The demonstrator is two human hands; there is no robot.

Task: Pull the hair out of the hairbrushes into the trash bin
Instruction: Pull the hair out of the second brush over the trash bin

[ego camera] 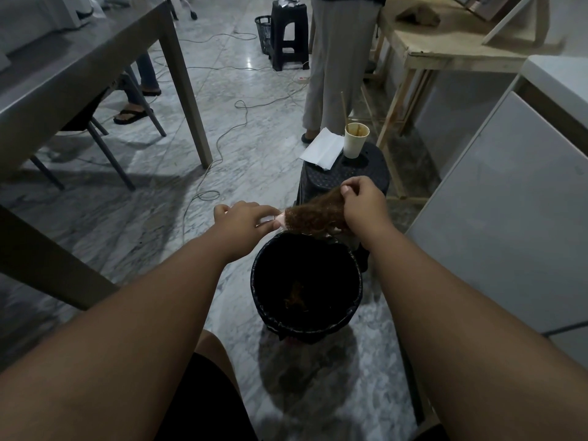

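Grey metal table at far left, with a chair tucked beneath and a sandalled foot of a seated person beside it. White cable looped across the marble floor toward the middle.

Left hand closed around the pale pink handle of the hairbrush, held level just above the far rim of the trash bin. Thick mat of brown hair spread over the brush head, between the two hands. Black-lined bin directly below, on the floor, with a small tuft of brown hair lying at its bottom.

Right hand pinched shut on the upper right end of the hair mat, thumb and fingers closed over the strands, lifted slightly higher than the left hand. Hard to tell how much of the mat was free of the bristles.

Dark plastic stool just behind the bin, carrying a folded white napkin and a paper cup with a stick standing in it. Legs of a standing person in light trousers farther back, next to a second dark stool and a small black basket.

Wooden workbench at upper right; white cabinet along the right edge.
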